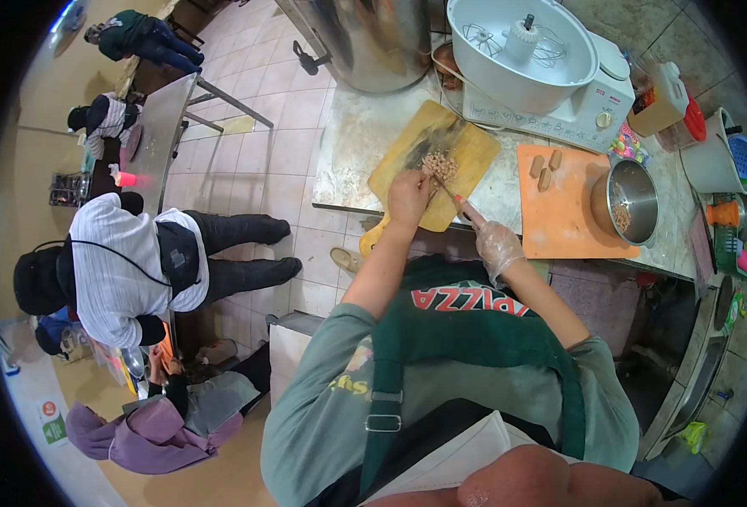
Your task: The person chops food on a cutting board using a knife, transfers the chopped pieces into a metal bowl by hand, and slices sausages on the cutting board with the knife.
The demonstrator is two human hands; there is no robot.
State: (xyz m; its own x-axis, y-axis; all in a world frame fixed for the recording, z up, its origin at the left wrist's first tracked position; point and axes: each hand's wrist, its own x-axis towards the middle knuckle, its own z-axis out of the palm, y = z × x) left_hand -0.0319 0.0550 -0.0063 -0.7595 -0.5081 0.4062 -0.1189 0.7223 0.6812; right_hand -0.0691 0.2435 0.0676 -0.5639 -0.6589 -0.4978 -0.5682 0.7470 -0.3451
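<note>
A worn yellow cutting board (472, 158) lies on the counter, with a small heap of chopped pinkish-brown pieces (439, 166) on it. My bare left hand (409, 196) is closed at the near edge of the heap, by the knife's blade; whether anything is in its fingers is hidden. In a clear plastic glove, my right hand (498, 243) grips a knife (469, 211) by its handle, the blade reaching to the heap. To the right, an orange board (545, 221) holds several short brown sausage pieces (545, 178) and a steel bowl (642, 200) with chopped pieces inside.
Behind the boards stand a white mixer (559, 110) and a large metal pot (373, 42). Bottles and a container (704, 152) crowd the counter's right end. Several people work at left, one in a white striped top (111, 270). A metal table (166, 127) stands at upper left.
</note>
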